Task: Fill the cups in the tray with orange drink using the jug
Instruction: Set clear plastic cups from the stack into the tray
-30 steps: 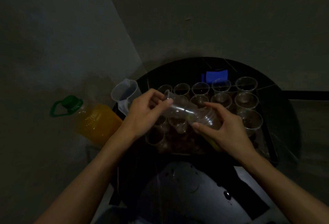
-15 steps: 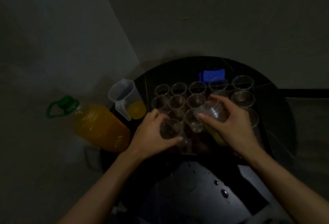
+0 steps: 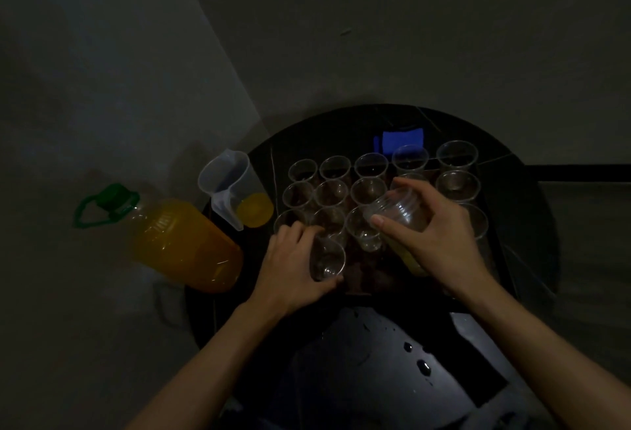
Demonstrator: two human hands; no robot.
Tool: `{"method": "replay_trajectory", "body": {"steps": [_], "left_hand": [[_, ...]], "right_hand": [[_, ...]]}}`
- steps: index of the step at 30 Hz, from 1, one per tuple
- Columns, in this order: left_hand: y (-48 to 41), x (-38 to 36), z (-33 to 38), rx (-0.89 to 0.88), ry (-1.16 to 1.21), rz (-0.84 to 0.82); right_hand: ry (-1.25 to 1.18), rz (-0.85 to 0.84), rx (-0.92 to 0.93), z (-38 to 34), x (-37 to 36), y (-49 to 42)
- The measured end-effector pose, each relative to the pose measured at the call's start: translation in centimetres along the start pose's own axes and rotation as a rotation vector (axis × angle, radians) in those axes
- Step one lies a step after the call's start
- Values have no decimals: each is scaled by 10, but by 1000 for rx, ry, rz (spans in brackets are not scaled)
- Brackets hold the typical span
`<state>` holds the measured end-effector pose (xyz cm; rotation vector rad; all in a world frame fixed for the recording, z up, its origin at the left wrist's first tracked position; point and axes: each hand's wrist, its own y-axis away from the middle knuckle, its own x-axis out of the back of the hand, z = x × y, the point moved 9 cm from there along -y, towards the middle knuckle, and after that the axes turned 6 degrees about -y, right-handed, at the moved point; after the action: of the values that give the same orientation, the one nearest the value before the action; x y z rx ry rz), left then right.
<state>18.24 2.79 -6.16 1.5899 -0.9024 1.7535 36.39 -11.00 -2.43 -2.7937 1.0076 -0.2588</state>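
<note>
Your left hand [image 3: 293,269] has its fingers curled around a single clear cup [image 3: 326,259], thumb under its near side, holding it upright at the near left part of the tray [image 3: 496,259]. Your right hand [image 3: 433,235] grips a tilted stack of clear cups [image 3: 397,209] lying on its side, fingers over the top and thumb pressed on the near side, its open end pointing left above the tray's middle. Around both hands, empty cups stand in rows on the tray, the far row [image 3: 372,165] running left to right. Just left of the tray stands the clear jug [image 3: 232,187], with a little orange drink in its bottom. Further left is a large bottle [image 3: 177,242] of orange drink with a green cap. A blue object [image 3: 401,141] lies beyond the far row on the dark round table [image 3: 522,190].
</note>
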Motion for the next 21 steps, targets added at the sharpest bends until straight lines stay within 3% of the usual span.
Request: {"method": "replay_trajectory", "body": {"steps": [21], "left_hand": [[6, -9, -4, 16, 26, -10]], "right_hand": [[-5, 1, -3, 3, 0, 0]]}}
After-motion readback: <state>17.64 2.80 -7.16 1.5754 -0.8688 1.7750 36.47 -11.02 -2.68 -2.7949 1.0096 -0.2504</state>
